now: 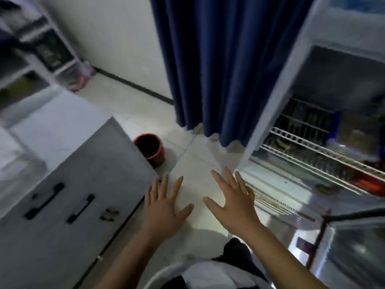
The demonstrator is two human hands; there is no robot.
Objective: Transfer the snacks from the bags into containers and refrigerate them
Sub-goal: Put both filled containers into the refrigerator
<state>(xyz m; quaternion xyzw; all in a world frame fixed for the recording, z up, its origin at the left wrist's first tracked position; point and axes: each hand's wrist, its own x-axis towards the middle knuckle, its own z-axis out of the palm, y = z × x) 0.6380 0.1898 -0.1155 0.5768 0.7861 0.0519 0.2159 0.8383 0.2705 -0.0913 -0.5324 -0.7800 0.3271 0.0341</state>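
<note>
— What's closest?
— Left hand (164,207) and right hand (233,205), fingers spread, holding nothing, above the floor (198,159).
— Containers?
— A red bucket (151,148) on the floor; the open fridge (312,155) beyond, shelf contents blurred, snacks indiscernible.

I saw my left hand (164,207) and right hand (233,205) spread empty beside the open white wire-shelved fridge (308,155).

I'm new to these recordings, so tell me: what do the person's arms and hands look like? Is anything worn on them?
Both forearms are bare, with no sleeves in view. The left hand and right hand wear no gloves, rings or watch that I can make out, though the picture is blurred.
</note>
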